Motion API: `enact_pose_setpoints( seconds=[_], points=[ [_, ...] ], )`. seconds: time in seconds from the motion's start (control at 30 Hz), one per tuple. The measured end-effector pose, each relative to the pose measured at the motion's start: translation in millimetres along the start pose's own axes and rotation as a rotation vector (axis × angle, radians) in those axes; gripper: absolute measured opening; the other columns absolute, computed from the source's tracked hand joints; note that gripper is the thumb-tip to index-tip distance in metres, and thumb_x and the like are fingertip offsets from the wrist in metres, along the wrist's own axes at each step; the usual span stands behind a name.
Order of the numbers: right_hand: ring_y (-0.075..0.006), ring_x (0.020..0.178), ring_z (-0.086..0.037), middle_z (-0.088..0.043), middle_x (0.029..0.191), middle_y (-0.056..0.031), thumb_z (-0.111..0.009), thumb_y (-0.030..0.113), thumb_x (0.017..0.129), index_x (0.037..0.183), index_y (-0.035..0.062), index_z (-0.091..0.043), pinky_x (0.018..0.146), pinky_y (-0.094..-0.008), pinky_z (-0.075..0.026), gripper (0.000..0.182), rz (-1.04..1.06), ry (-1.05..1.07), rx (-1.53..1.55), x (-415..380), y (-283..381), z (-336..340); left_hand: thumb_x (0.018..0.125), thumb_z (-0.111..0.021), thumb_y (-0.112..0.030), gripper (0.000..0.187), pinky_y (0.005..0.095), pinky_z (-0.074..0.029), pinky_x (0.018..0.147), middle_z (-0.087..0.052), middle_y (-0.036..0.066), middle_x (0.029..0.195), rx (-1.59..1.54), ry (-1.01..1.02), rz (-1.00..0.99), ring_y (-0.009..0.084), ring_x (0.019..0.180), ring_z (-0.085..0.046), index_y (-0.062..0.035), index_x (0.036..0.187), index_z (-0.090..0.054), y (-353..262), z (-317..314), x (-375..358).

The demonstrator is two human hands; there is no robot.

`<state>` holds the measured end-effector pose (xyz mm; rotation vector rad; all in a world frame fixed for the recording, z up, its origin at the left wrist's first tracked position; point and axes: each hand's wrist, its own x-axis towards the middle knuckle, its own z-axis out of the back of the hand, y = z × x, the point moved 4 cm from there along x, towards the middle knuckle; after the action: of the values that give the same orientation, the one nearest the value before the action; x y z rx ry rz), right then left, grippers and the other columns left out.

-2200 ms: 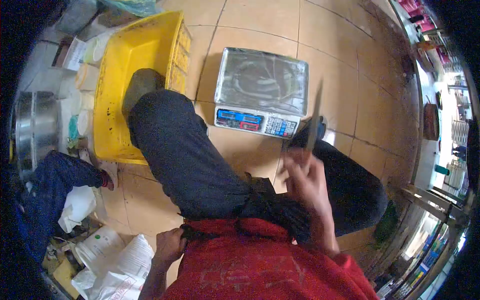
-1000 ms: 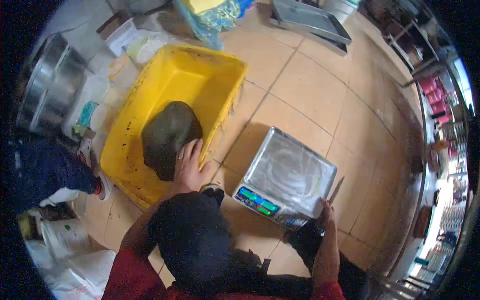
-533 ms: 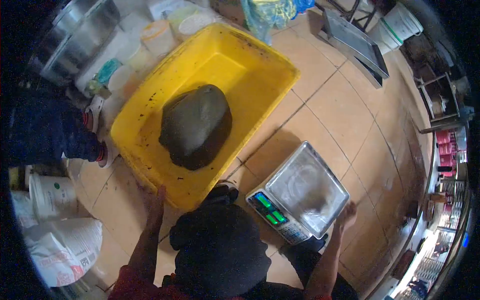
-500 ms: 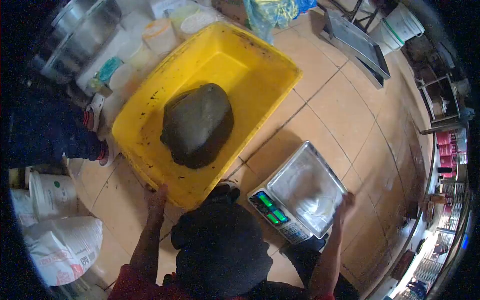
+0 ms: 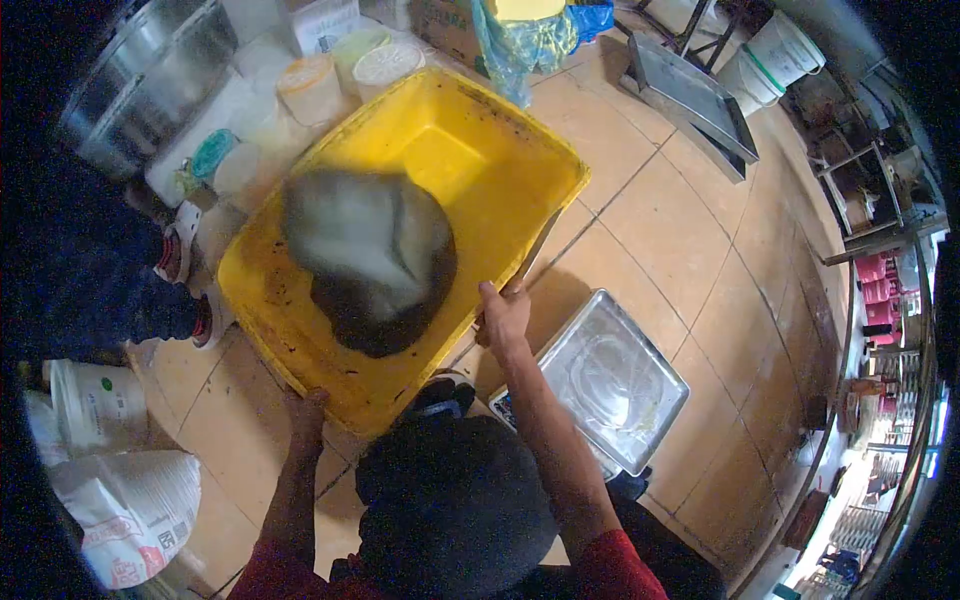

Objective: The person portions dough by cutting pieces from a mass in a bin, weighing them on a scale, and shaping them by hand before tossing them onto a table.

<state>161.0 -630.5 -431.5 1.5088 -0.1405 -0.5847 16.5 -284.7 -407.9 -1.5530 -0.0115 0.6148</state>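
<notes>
A large yellow tub [image 5: 500,160] stands tilted in front of me, with a big dark dough-like lump [image 5: 370,260] inside; its upper part is blurred. My left hand [image 5: 308,410] grips the near left rim of the tub. On the right long rim, my right hand [image 5: 505,318] is closed around the edge. Right of the tub, a digital scale carries a metal tray [image 5: 625,385]; my right forearm covers its display.
Another person's legs [image 5: 160,270] are at the left. Lidded containers [image 5: 310,90] and large metal pots [image 5: 150,80] stand at upper left. White sacks [image 5: 130,515] lie at lower left, metal trays [image 5: 690,95] and buckets [image 5: 770,65] at upper right.
My right hand has moved left from the scale's tray to the tub's rim and gripped it. The lump's upper part has shifted up and left. The view has shifted slightly.
</notes>
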Motion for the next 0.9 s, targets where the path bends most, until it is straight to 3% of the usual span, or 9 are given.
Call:
enact_pose_setpoints(
  seconds=[0.03, 0.27, 0.3, 0.4, 0.43, 0.63, 0.73, 0.8, 0.9],
  points=[
    [-0.0130, 0.048, -0.052, -0.056, 0.067, -0.0043, -0.061, 0.016, 0.078, 0.090, 0.0019, -0.054, 0.042, -0.0292, -0.042, 0.020, -0.127, 0.020, 0.031, -30, 50, 0, 0.068, -0.059, -0.008, 0.060, 0.0336, -0.045, 0.084, -0.052, 0.010, 0.112, 0.029, 0.007, 0.005, 0.0227, 0.098, -0.053, -0.0006, 0.124, -0.040, 5, 6, 4],
    [-0.0176, 0.057, -0.057, -0.059, 0.069, -0.0076, -0.066, 0.019, 0.077, 0.094, 0.0031, -0.056, 0.048, -0.0324, -0.046, 0.025, -0.111, -0.019, -0.108, -32, 36, 9, 0.070, -0.058, -0.006, 0.060, 0.0325, -0.043, 0.086, -0.052, 0.011, 0.112, 0.054, -0.028, 0.070, 0.0233, 0.099, -0.052, -0.0019, 0.126, -0.038, 7, 7, -3],
    [-0.0176, 0.059, -0.057, -0.060, 0.071, -0.0085, -0.066, 0.019, 0.076, 0.095, 0.0032, -0.057, 0.051, -0.0326, -0.047, 0.027, -0.262, 0.039, -0.067, -40, 43, 11, 0.070, -0.058, -0.006, 0.060, 0.0331, -0.043, 0.086, -0.052, 0.011, 0.112, 0.132, -0.081, 0.107, 0.0235, 0.099, -0.052, -0.0021, 0.126, -0.039, 11, 12, -3],
    [-0.0135, 0.057, -0.055, -0.058, 0.066, -0.0044, -0.061, 0.016, 0.079, 0.094, 0.0016, -0.056, 0.050, -0.0299, -0.045, 0.022, 0.183, 0.009, -0.058, -28, -3, 7, 0.069, -0.057, -0.007, 0.059, 0.0350, -0.043, 0.085, -0.053, 0.011, 0.111, 0.273, -0.188, 0.209, 0.0238, 0.098, -0.052, -0.0029, 0.126, -0.039, 4, 20, -8],
    [-0.0136, 0.063, -0.056, -0.060, 0.072, -0.0050, -0.060, 0.013, 0.080, 0.096, 0.0013, -0.056, 0.054, -0.0295, -0.046, 0.020, -0.049, 0.069, -0.036, -47, 27, 7, 0.069, -0.057, -0.006, 0.060, 0.0357, -0.043, 0.085, -0.053, 0.011, 0.111, 0.249, -0.187, 0.231, 0.0238, 0.098, -0.052, -0.0032, 0.126, -0.039, -3, 21, -10],
    [-0.0149, 0.070, -0.058, -0.061, 0.085, -0.0058, -0.058, 0.009, 0.081, 0.099, 0.0001, -0.054, 0.058, -0.0291, -0.048, 0.021, 0.000, 0.053, 0.149, -63, -6, 6, 0.069, -0.061, -0.010, 0.066, 0.0375, -0.043, 0.086, -0.053, 0.011, 0.111, 0.061, -0.183, 0.111, 0.0239, 0.099, -0.051, -0.0048, 0.131, -0.037, 7, 34, -20],
    [-0.0156, 0.072, -0.058, -0.061, 0.085, -0.0065, -0.062, 0.014, 0.082, 0.101, 0.0003, -0.052, 0.059, -0.0294, -0.048, 0.026, 0.022, 0.109, 0.134, -66, 12, 6, 0.073, -0.064, -0.019, 0.068, 0.0383, -0.041, 0.090, -0.049, 0.012, 0.119, -0.106, 0.073, 0.071, 0.0253, 0.106, -0.048, -0.0046, 0.133, -0.035, 6, 52, -30],
    [-0.0152, 0.070, -0.058, -0.061, 0.082, -0.0058, -0.064, 0.019, 0.082, 0.099, 0.0004, -0.054, 0.058, -0.0290, -0.048, 0.027, -0.056, 0.165, 0.171, -64, 13, 9, 0.076, -0.064, -0.024, 0.069, 0.0397, -0.037, 0.095, -0.044, 0.014, 0.126, 0.049, 0.059, 0.039, 0.0272, 0.113, -0.044, -0.0048, 0.134, -0.033, 8, 54, -21],
    [-0.0142, 0.051, -0.054, -0.060, 0.070, -0.0056, -0.060, 0.032, 0.086, 0.094, 0.0041, -0.056, 0.042, -0.0269, -0.041, 0.029, -0.112, 0.083, -0.249, -60, 3, 74, 0.081, -0.062, -0.027, 0.068, 0.0419, -0.030, 0.102, -0.035, 0.016, 0.136, 0.613, -0.315, -0.039, 0.0305, 0.123, -0.037, -0.0045, 0.136, -0.031, -1, 30, -14]
  ],
)
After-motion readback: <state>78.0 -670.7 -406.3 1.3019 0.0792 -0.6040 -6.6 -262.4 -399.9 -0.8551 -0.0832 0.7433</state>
